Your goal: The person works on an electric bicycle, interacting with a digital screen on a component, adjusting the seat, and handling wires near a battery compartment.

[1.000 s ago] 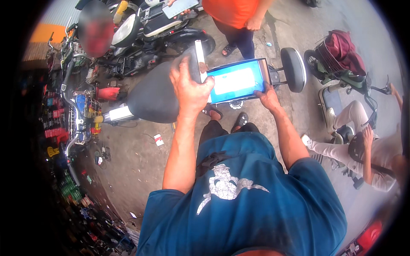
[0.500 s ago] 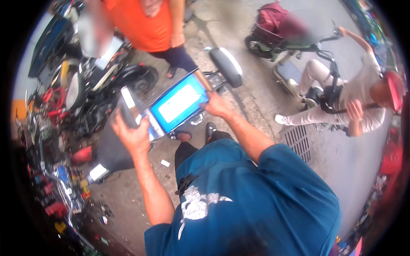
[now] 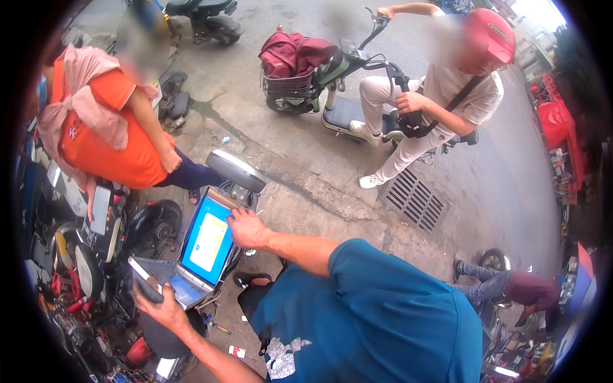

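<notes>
My right hand [image 3: 249,230] grips the right edge of a blue-faced box [image 3: 196,258]. The box is rectangular, with a pale white and yellow panel on its face and a brownish edge under my fingers. My left hand [image 3: 165,311] is closed, thumb and fingers spread round a dark grey block [image 3: 148,288] with a light strip along one edge. Between the block and the box lies a bluish-grey surface [image 3: 186,291]. A dark scooter seat [image 3: 163,335] shows below my left hand, partly hidden by it.
A person in an orange top [image 3: 115,137] stands at the far left. Another person in a red cap [image 3: 488,38] sits on a green scooter [image 3: 319,76]. A floor grate [image 3: 415,199] lies at the right. Scooter parts [image 3: 70,281] crowd the left; a wheel [image 3: 236,171] stands beyond the box.
My view has swung right and up, so the box, both hands and the people sit further left in the picture. Both hands keep their holds; the person in orange has turned.
</notes>
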Motion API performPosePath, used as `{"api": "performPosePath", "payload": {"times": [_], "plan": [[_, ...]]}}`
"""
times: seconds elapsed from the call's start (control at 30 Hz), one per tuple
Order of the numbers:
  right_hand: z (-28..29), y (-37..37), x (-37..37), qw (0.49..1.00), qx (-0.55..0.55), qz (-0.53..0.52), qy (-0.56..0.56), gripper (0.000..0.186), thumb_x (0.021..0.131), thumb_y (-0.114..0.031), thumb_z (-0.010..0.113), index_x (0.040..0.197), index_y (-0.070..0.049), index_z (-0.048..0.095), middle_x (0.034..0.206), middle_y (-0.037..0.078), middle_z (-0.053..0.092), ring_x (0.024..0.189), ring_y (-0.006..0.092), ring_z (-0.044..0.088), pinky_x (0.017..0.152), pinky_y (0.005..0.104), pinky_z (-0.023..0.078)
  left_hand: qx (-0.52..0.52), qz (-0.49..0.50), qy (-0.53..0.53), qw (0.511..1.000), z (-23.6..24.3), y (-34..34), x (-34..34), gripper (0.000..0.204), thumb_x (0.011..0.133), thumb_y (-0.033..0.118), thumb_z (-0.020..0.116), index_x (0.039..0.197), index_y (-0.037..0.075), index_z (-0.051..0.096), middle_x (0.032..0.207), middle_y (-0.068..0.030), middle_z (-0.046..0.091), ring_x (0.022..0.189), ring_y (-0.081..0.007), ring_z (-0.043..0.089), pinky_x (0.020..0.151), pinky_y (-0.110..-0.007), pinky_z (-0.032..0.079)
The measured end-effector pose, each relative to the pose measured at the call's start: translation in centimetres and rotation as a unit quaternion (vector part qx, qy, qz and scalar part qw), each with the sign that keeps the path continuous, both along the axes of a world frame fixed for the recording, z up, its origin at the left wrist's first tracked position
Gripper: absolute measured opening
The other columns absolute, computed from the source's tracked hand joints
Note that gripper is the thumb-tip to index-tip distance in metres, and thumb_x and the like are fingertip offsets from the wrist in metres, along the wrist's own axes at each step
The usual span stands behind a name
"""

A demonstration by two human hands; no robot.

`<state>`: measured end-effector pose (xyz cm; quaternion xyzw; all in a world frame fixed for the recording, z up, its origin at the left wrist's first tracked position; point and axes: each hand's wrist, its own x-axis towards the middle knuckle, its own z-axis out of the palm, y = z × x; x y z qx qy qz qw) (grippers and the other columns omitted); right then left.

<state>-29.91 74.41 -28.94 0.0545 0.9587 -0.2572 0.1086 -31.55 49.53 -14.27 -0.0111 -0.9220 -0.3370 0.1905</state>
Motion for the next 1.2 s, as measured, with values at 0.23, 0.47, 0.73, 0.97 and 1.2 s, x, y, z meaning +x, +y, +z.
{"api": "performPosePath", "payload": {"times": [0.23, 0.47, 0.73, 0.97, 1.2], "plan": [[-1.3, 0.6, -1.7, 0.997, -0.069, 0.021, 0.011, 0.05, 0.078, -0.023, 0.064, 0.12, 0.0, 0.053, 0.12, 0.018, 0.05, 0.117, 0.0349, 0.047, 0.095, 0.0478, 0.04, 0.004, -0.013, 0.008, 1.0, -1.3, -0.4, -0.7, 0.068, 0.069, 0.01, 0.065, 0.133, 0.002, 0.044, 0.13, -0.0228, 0.043, 0.123, -0.0376, 0.038, 0.105, -0.047, 0.029], [-1.3, -0.6, -1.5, 0.998, -0.018, 0.062, 0.028, 0.044, 0.077, -0.021, 0.06, 0.114, 0.001, 0.055, 0.123, 0.018, 0.048, 0.115, 0.035, 0.049, 0.092, 0.0449, 0.046, 0.026, -0.024, 0.023, 0.999, -1.6, -1.4, -0.8, 0.061, 0.071, 0.006, 0.063, 0.13, 0.001, 0.047, 0.131, -0.0224, 0.04, 0.123, -0.0362, 0.038, 0.104, -0.046, 0.031], [-6.0, 0.0, -2.8, 0.993, -0.014, 0.03, 0.114, 0.031, 0.08, -0.023, 0.057, 0.106, -0.005, 0.058, 0.113, 0.019, 0.054, 0.105, 0.0352, 0.055, 0.086, 0.0437, 0.049, -0.033, -0.194, 0.042, 0.98, -0.8, -2.2, -0.4, 0.037, 0.072, 0.006, 0.065, 0.109, 0.005, 0.066, 0.129, -0.0188, 0.049, 0.126, -0.0359, 0.037, 0.106, -0.048, 0.026], [-3.9, 1.3, -2.9, 0.97, 0.059, 0.035, 0.232, 0.024, 0.082, -0.032, 0.06, 0.095, -0.012, 0.059, 0.094, 0.009, 0.053, 0.095, 0.0294, 0.056, 0.071, 0.0418, 0.052, -0.126, -0.267, 0.102, 0.95, 1.7, -1.5, -0.7, 0.029, 0.075, 0.027, 0.073, 0.098, 0.009, 0.07, 0.12, -0.0165, 0.054, 0.121, -0.0379, 0.04, 0.104, -0.047, 0.026], [-4.7, 1.1, -3.0, 0.971, 0.051, 0.028, 0.23, 0.022, 0.082, -0.034, 0.06, 0.092, -0.014, 0.059, 0.093, 0.007, 0.054, 0.093, 0.0294, 0.056, 0.07, 0.0426, 0.052, -0.173, -0.314, 0.121, 0.926, 2.0, -2.0, 0.2, 0.078, 0.07, 0.07, 0.063, 0.114, 0.006, 0.064, 0.127, -0.0198, 0.05, 0.126, -0.0372, 0.036, 0.107, -0.049, 0.022]]}}
